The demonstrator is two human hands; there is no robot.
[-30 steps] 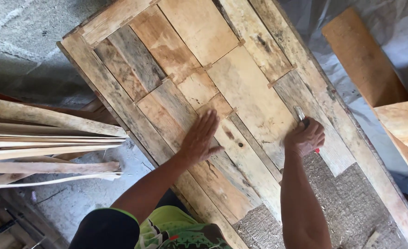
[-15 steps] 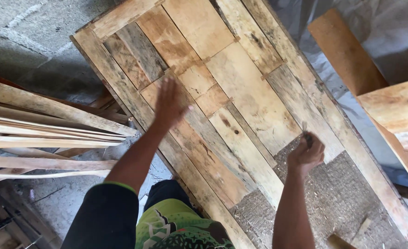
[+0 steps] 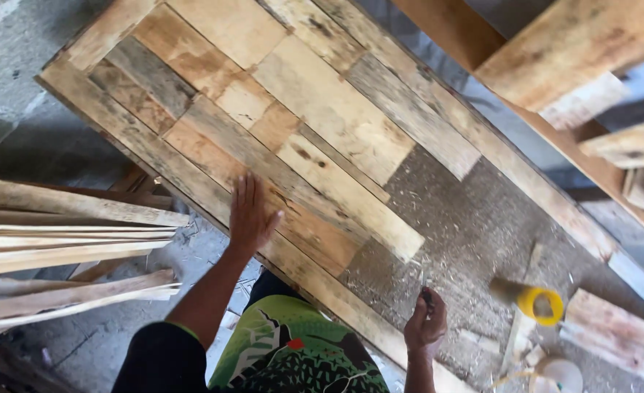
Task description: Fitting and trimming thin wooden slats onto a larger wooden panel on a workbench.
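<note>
Left hand: your fingers spread, palm flat on the patchwork wood panel near its front edge. Right hand: your fist is curled around a small dark tool, held over the bare chipboard section. Yellow tape roll lies nearby; loose slats stacked off the panel's left side.

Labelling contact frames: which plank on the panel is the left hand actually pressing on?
The left hand lies flat on the long edge plank framing the panel's near side, unlike the shorter infill planks beyond its fingertips. The right hand holds a small tool.
</note>
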